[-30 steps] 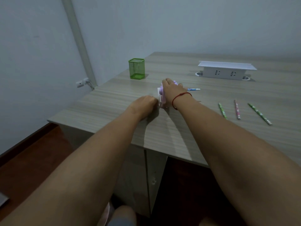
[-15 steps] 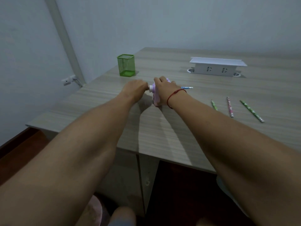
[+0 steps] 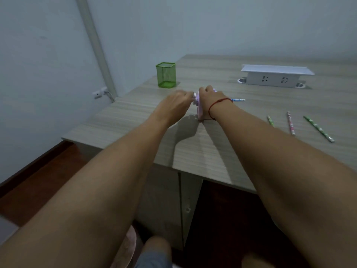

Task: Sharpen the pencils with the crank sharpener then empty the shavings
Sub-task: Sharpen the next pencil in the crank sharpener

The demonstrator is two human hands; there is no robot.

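head | your right hand (image 3: pixel 207 99) clasps the small pink plastic crank sharpener (image 3: pixel 199 111), which stands mid wood-grain desk (image 3: pixel 135 117) | your left hand (image 3: pixel 176 104) pinches its crank (image 3: pixel 194 97), blurred | thin blue pencil (image 3: pixel 238 100) sticks out of the sharpener's right side | three patterned pencils (image 3: pixel 290 125) lie loose further right, well apart

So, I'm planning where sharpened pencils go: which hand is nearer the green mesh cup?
Left. The left hand is just this side and right of the green mesh cup; the right hand sits farther right, atop the pink sharpener.
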